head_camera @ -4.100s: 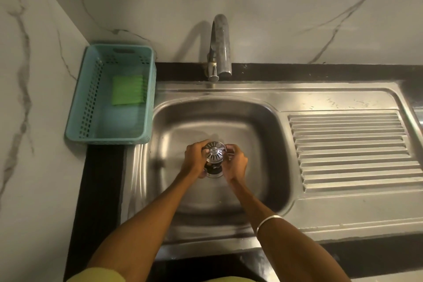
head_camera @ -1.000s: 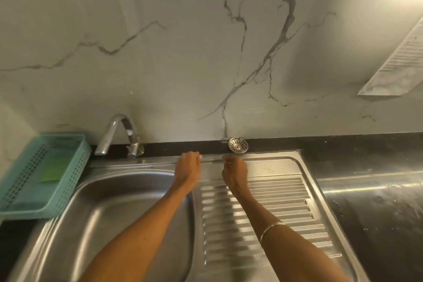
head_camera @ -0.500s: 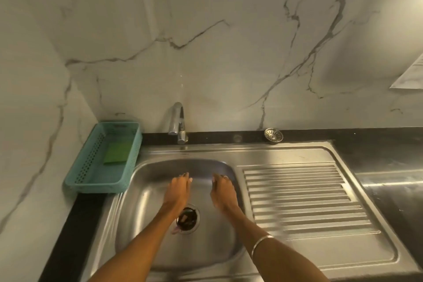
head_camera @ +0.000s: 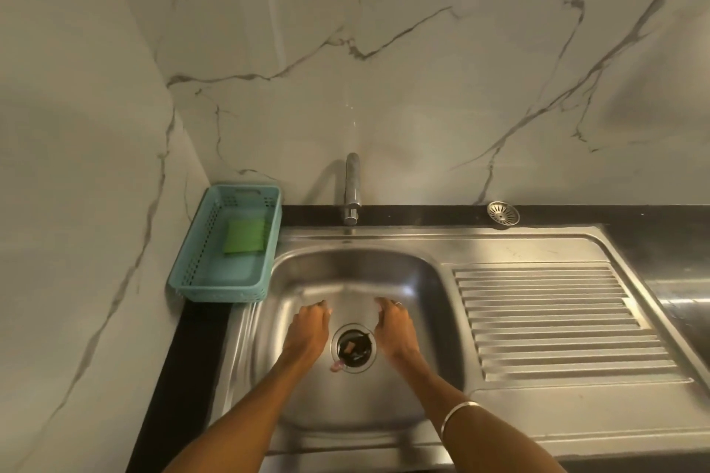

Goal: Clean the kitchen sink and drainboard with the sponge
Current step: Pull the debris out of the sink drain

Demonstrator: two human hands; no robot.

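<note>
A steel sink [head_camera: 357,269] fills the middle, with its ribbed drainboard [head_camera: 549,323] to the right. The green sponge [head_camera: 244,236] lies in a teal basket [head_camera: 199,261] left of the sink. My left hand [head_camera: 307,328] and my right hand [head_camera: 395,326] hover over the basin on either side of the uncovered drain hole [head_camera: 352,347]. Both hold nothing, with fingers curled loosely downward. Bits of debris lie in and beside the drain. The round metal strainer [head_camera: 503,212] rests on the black ledge behind the drainboard.
A chrome tap [head_camera: 352,188] stands behind the basin. Marble walls close the back and left. Black countertop [head_camera: 684,242] runs to the right of the drainboard and along the sink's left side.
Both hands lifted the strainer out of the drain, set it on the back ledge, then came back over the basin. In the last half second they spread apart around the drain.
</note>
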